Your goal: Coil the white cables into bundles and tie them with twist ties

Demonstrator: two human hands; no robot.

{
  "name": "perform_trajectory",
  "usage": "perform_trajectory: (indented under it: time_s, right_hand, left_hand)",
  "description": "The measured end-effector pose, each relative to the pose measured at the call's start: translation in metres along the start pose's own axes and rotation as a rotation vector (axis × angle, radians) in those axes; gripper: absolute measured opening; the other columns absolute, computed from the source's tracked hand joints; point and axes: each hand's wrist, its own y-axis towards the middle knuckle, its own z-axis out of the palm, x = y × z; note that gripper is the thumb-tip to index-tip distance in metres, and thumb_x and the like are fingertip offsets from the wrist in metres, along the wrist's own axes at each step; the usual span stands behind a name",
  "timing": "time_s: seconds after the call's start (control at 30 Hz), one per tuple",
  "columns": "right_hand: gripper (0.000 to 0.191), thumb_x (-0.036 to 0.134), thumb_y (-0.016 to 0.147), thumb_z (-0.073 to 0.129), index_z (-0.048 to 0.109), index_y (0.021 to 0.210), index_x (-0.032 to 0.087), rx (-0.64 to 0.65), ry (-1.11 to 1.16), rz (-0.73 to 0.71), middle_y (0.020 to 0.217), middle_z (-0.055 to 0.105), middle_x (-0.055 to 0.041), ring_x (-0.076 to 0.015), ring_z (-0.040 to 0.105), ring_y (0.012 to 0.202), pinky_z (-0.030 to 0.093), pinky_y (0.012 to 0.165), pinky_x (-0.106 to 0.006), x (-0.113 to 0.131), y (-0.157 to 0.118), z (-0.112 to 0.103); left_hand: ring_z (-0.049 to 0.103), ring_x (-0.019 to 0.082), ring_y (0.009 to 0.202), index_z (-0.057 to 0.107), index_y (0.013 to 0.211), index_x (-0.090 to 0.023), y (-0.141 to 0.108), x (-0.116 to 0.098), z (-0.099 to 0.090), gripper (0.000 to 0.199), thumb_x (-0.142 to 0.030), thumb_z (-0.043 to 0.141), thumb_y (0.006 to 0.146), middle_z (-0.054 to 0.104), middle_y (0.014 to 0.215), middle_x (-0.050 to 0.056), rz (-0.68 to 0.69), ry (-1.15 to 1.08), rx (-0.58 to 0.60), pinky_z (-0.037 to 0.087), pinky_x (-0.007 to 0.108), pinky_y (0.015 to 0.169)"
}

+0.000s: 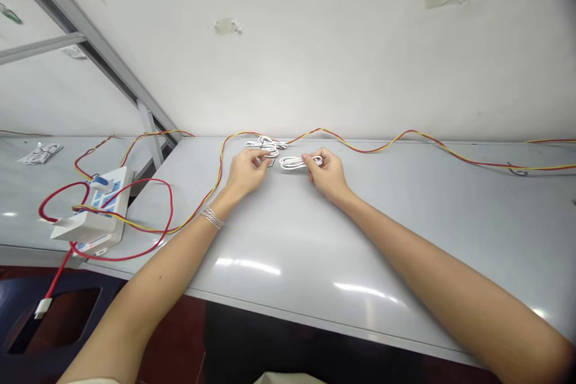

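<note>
Left hand (246, 171) and right hand (326, 174) pinching a tangled white coil (266, 146) and a smaller white coil (293, 162) on a grey bench (288, 240).

The left fingertips, drawn narrow, grip the front of the tangled coil near the bench's back edge. The right fingertips, also narrow, hold the end of the smaller coil just beside it. A red-and-yellow wire (360, 145) runs along the wall behind them. Well to the left lie a power strip (110, 199), a white adapter (78, 227) and a looped red cable (170, 210). A silver bracelet (212, 217) circles the left wrist.
</note>
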Motion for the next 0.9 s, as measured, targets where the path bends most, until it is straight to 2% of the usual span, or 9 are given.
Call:
perform_trajectory:
  time_s: [0.07, 0.17, 0.3, 0.4, 0.5, 0.57, 0.67, 0.77, 0.9]
  right_hand:
    - [0.035, 0.052, 0.080, 0.067, 0.051, 0.077, 0.022, -0.036, 0.011, 0.019, 0.050, 0.050, 0.0049, -0.0111, 0.046, 0.043, 0.035, 0.045, -0.026, -0.003, 0.003, -0.001]
    - [0.036, 0.052, 0.078, 0.070, 0.051, 0.077, 0.022, -0.071, 0.037, 0.048, 0.050, 0.051, 0.0050, -0.0115, 0.047, 0.043, 0.037, 0.046, -0.026, -0.003, 0.004, -0.001]
    - [0.037, 0.052, 0.076, 0.073, 0.052, 0.078, 0.021, -0.051, 0.093, 0.068, 0.051, 0.052, 0.0045, -0.0113, 0.050, 0.044, 0.037, 0.045, -0.026, 0.002, 0.002, 0.001]
    - [0.038, 0.052, 0.075, 0.073, 0.052, 0.079, 0.021, -0.046, 0.113, 0.070, 0.053, 0.054, 0.0039, -0.0123, 0.053, 0.046, 0.041, 0.047, -0.026, 0.003, 0.002, 0.001]
    - [0.038, 0.051, 0.074, 0.075, 0.053, 0.079, 0.021, -0.072, 0.112, 0.071, 0.053, 0.055, 0.0037, -0.0127, 0.054, 0.047, 0.043, 0.047, -0.026, 0.001, 0.004, 0.001]
    - [0.038, 0.050, 0.073, 0.076, 0.054, 0.080, 0.021, -0.077, 0.146, 0.073, 0.054, 0.056, 0.0037, -0.0125, 0.055, 0.047, 0.044, 0.048, -0.026, -0.001, 0.005, 0.000]
    - [0.040, 0.052, 0.071, 0.078, 0.055, 0.083, 0.020, -0.052, 0.236, 0.080, 0.058, 0.059, 0.0029, -0.0127, 0.058, 0.052, 0.049, 0.054, -0.027, -0.001, 0.006, 0.000]
    - [0.048, 0.056, 0.064, 0.081, 0.056, 0.083, 0.020, 0.018, 0.291, 0.085, 0.064, 0.063, 0.0016, -0.0140, 0.063, 0.058, 0.052, 0.059, -0.029, 0.001, 0.004, 0.000]
    - [0.049, 0.055, 0.060, 0.084, 0.056, 0.078, 0.019, 0.205, 0.313, 0.075, 0.068, 0.066, -0.0002, -0.0124, 0.061, 0.060, 0.049, 0.057, -0.026, 0.006, 0.001, 0.000]
  left_hand:
    - [0.057, 0.018, 0.066, 0.076, 0.101, -0.016, 0.002, 0.006, 0.000, 0.025, -0.022, 0.070, 0.077, 0.071, 0.091, 0.008, -0.025, 0.094, 0.074, 0.049, 0.038, 0.078]
    - [0.057, 0.020, 0.070, 0.074, 0.094, -0.017, 0.001, 0.012, 0.004, 0.018, -0.019, 0.066, 0.078, 0.068, 0.085, 0.007, -0.037, 0.201, 0.169, 0.048, 0.036, 0.076]
    - [0.056, 0.021, 0.076, 0.067, 0.082, -0.015, -0.005, 0.010, 0.009, 0.009, -0.015, 0.058, 0.082, 0.062, 0.086, 0.009, 0.002, 0.196, 0.179, 0.048, 0.037, 0.077]
    - [0.056, 0.020, 0.082, 0.064, 0.089, -0.016, -0.010, 0.001, 0.010, 0.009, -0.017, 0.056, 0.086, 0.057, 0.097, 0.010, 0.079, 0.149, 0.201, 0.050, 0.038, 0.082]
    - [0.056, 0.019, 0.088, 0.060, 0.094, -0.017, -0.015, -0.009, 0.011, 0.010, -0.018, 0.050, 0.090, 0.056, 0.099, 0.009, 0.219, -0.055, 0.261, 0.050, 0.035, 0.083]
    - [0.057, 0.018, 0.086, 0.055, 0.094, -0.017, -0.017, -0.014, 0.013, 0.009, -0.020, 0.047, 0.093, 0.058, 0.095, 0.008, 0.214, -0.235, 0.292, 0.051, 0.034, 0.081]
    - [0.060, 0.016, 0.080, 0.050, 0.093, -0.018, -0.018, -0.014, 0.018, 0.008, -0.024, 0.045, 0.095, 0.060, 0.088, 0.006, 0.120, -0.397, 0.354, 0.053, 0.033, 0.077]
    - [0.065, 0.016, 0.079, 0.051, 0.091, -0.017, -0.018, -0.010, 0.024, 0.012, -0.028, 0.054, 0.092, 0.062, 0.086, 0.005, 0.033, -0.526, 0.408, 0.055, 0.033, 0.077]
    - [0.069, 0.017, 0.083, 0.046, 0.102, -0.019, -0.018, -0.010, 0.033, 0.041, -0.030, 0.076, 0.076, 0.065, 0.094, 0.005, -0.132, -0.822, 0.318, 0.056, 0.035, 0.082]
